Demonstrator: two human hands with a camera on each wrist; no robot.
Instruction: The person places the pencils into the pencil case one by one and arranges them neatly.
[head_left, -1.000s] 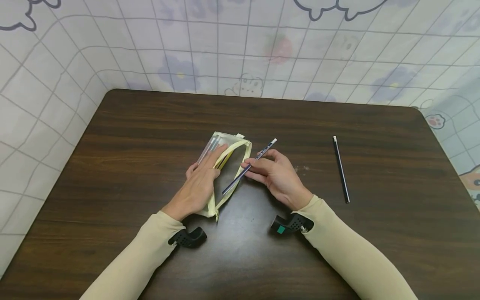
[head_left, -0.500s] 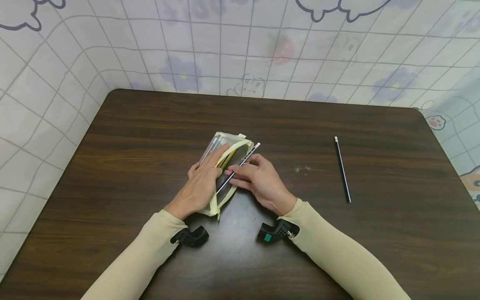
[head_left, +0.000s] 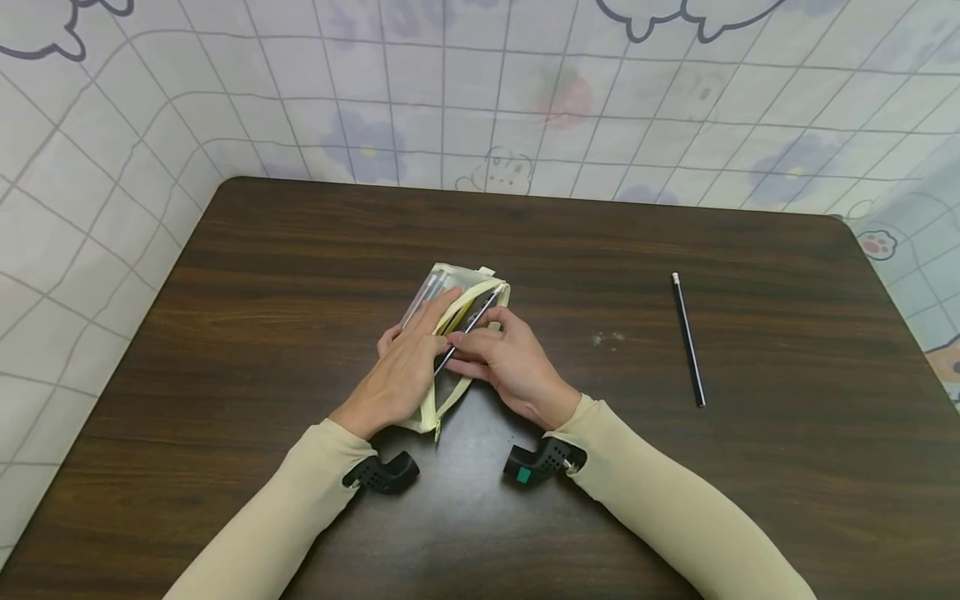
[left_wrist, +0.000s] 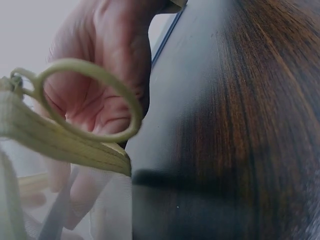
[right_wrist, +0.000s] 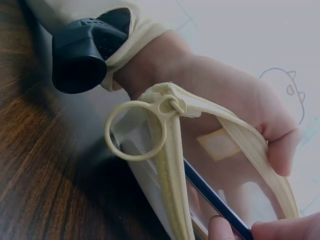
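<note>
A translucent pencil pouch [head_left: 459, 277] with cream zipper edging lies tilted on the table, its mouth unzipped. My left hand [head_left: 399, 377] grips its left side, the thumb hooked over the zipper edge. Between thumb and fingers, my right hand [head_left: 517, 367] pinches a dark pencil [head_left: 486, 308] lengthwise in the pouch mouth, white-tipped end away from me. The right wrist view shows that pencil's shaft [right_wrist: 212, 197] inside the pouch walls. Something yellow and slim [head_left: 459, 315] and clear-looking sticks [head_left: 429, 286] are also inside. A round zipper pull [left_wrist: 135, 117] hangs at the near corner.
Another dark pencil [head_left: 688, 342] with a white end lies on the right of the dark wooden table [head_left: 585, 517]. Behind the table hangs a white checked cloth [head_left: 420, 75] with cartoon prints. Each wrist wears a black camera [head_left: 382, 473].
My right hand has moved left with the pencil, lowering it from above the pouch's right edge into the mouth. The left hand keeps its hold on the pouch.
</note>
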